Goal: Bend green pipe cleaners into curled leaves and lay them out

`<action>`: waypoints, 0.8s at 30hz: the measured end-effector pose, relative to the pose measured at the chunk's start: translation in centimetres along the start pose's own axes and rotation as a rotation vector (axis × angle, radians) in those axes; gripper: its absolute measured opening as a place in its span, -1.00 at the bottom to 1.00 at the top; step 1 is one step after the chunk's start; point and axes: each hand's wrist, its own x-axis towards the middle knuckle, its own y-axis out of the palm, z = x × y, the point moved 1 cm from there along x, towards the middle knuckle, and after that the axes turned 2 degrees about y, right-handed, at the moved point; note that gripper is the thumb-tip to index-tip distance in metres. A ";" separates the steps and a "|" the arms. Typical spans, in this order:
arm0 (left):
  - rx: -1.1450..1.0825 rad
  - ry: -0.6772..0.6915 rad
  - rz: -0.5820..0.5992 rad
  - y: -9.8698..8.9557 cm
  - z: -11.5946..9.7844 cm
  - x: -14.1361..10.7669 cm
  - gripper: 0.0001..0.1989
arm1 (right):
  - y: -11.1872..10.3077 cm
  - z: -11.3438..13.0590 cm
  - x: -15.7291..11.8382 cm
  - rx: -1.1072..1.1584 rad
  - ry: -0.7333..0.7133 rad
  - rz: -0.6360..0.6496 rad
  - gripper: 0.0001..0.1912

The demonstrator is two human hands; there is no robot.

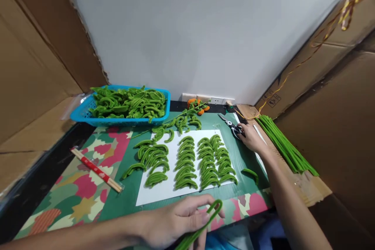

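Near the bottom centre, my left hand (178, 218) pinches long green fuzzy stems (213, 208), one of them bent into a hook at its tip. My right hand (251, 136) has its fingers around the black handles of the scissors (231, 125), which lie on the green mat at the right, blades pointing up and left. Between the hands, rows of curved green fuzzy pieces (185, 164) lie on a white sheet (172, 197). A single curved piece (251, 174) rests on the mat below my right hand.
A blue basket (123, 122) full of green fuzzy pieces stands at the back left. Wrapped chopsticks (95, 169) lie at the left. Orange fuzzy flowers (196, 103) are near the wall. Straight green stems (284, 144) lie on cardboard at the right, below a hanging cord (301, 64).
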 end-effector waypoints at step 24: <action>-0.048 0.352 -0.360 5.0 -11.1 4.0 -0.68 | -4.6 6.3 -22.6 0.326 -0.165 -0.803 -0.26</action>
